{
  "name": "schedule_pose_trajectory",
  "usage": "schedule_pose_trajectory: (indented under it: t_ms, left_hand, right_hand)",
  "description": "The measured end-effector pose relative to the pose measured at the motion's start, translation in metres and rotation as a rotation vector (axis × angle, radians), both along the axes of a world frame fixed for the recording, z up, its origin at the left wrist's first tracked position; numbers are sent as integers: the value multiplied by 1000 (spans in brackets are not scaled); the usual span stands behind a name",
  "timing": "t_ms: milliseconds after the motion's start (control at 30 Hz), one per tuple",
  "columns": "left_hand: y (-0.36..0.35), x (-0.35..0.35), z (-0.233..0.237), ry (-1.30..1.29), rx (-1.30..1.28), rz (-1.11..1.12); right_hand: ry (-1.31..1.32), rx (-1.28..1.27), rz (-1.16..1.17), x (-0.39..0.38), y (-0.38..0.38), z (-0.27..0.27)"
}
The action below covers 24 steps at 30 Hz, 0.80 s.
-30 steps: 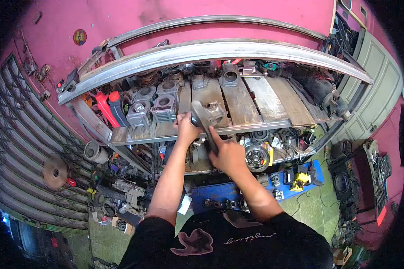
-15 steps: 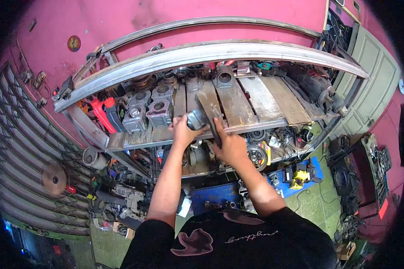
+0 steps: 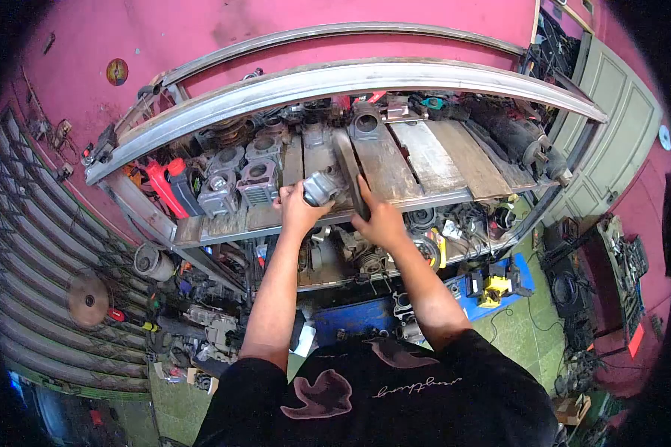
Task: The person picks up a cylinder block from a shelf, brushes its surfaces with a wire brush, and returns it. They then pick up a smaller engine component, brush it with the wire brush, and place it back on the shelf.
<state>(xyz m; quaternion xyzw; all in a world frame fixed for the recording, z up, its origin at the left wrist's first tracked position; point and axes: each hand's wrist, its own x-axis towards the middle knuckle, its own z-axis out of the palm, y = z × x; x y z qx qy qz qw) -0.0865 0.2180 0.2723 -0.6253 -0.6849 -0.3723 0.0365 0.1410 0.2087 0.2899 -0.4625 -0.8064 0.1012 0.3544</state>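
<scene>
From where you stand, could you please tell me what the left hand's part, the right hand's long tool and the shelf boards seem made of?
The part looks like cast metal, perhaps aluminium: grey with a dull shine. The long tool is blurred; its dull brownish-grey surface could be wood or metal. The shelf boards appear to be worn wood, brown and stained, one whitish.

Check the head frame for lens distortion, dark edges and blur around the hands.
Head view: strong wide-angle distortion, the front rail bowing upward; head view: black corners framing a rounded picture; head view: the long tool in the right hand is smeared, probably by motion, while the metal part in the left hand reads more clearly.
</scene>
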Motion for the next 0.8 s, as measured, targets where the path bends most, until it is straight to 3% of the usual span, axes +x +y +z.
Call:
schedule_pose_trajectory:
  t_ms: [167,233,367,433,500,633,733,800]
  left_hand:
    - [14,-4,3,-58,-55,36]
    - [9,-2,25,-78,-83,-1]
    - [12,4,73,-56,-351,-26]
    - [18,10,90,119,-339,14]
    - [32,16,101,171,-457,2]
    - [64,36,125,364,-669,-45]
    - [83,58,145,644,-927,-57]
    - [97,66,144,667,-937,-44]
  right_hand:
    - [1,-104,-18,30,-54,-44]
    - [100,-69,-29,43,-72,-70]
    - [199,-303,-59,66,-72,-88]
    - [174,-359,-90,72,-68,-81]
    - [308,-230,-74,75,-63,-82]
    - [309,-245,-66,83,-64,-77]
    - [335,-292,-40,93,-62,-75]
    - [350,-313,-27,101,-60,-77]
